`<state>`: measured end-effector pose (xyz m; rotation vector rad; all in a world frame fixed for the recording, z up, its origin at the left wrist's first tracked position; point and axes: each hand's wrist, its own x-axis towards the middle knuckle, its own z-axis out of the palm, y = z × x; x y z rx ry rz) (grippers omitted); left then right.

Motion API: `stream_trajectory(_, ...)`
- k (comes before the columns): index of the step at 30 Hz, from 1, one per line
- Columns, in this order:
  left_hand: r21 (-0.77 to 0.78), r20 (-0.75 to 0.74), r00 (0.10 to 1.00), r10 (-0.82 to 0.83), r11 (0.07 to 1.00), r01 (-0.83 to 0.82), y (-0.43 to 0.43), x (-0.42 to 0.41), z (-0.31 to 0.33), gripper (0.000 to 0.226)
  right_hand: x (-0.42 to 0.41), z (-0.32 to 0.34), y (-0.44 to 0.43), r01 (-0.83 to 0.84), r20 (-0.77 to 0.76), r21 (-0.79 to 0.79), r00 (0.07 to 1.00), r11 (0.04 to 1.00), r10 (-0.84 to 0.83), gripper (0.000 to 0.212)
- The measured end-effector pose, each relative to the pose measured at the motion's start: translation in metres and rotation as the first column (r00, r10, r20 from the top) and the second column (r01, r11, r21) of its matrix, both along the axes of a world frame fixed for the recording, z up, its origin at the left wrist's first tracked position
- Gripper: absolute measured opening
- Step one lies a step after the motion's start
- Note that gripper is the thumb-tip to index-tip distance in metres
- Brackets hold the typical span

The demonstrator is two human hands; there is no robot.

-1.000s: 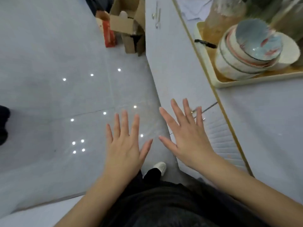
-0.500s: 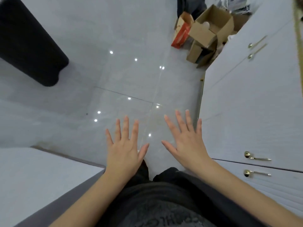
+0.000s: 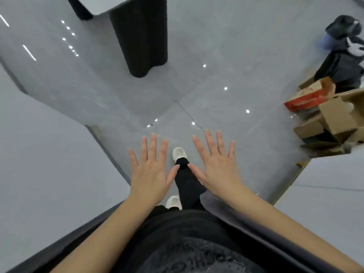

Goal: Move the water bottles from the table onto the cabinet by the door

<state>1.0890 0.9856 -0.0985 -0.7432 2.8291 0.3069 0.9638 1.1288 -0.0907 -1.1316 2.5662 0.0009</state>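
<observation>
left hand (image 3: pixel 150 174) | fingers spread, empty; right hand (image 3: pixel 215 170) | likewise, free for grasping; water bottles unseen; glossy grey tiled floor (image 3: pixel 226 46) below

Glossy grey floor (image 3: pixel 216 46) carries a black fluted pedestal (image 3: pixel 141 36), cardboard boxes (image 3: pixel 332 119) at right, and white shoes (image 3: pixel 178 153).

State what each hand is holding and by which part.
Nothing is held. The left hand and right hand are both flat, fingers spread, above the floor.
</observation>
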Motion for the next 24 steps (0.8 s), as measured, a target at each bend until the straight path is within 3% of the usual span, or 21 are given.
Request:
stream_trajectory(13, 0.034, -0.006, 0.897, 0.442, 0.896, -0.442, -0.136, -0.114, 0.0, 0.077, -0.159, -0.001, -0.201, -0.374, 0.031, -0.037, 0.926, 0.927, 0.375, 0.075)
stream_trajectory(18, 0.035, -0.039, 0.844, 0.535, 0.845, -0.534, -0.19, -0.139, 0.001, 0.077, -0.187, 0.002, -0.264, -0.398, 0.018, -0.053, 0.916, 0.916, 0.4, 0.077)
stream_trajectory(24, 0.063, -0.044, 0.852, 0.522, 0.852, -0.519, -0.274, -0.17, -0.002, 0.077, -0.213, 0.0, -0.347, -0.34, 0.05, -0.065, 0.938, 0.938, 0.343, 0.075)
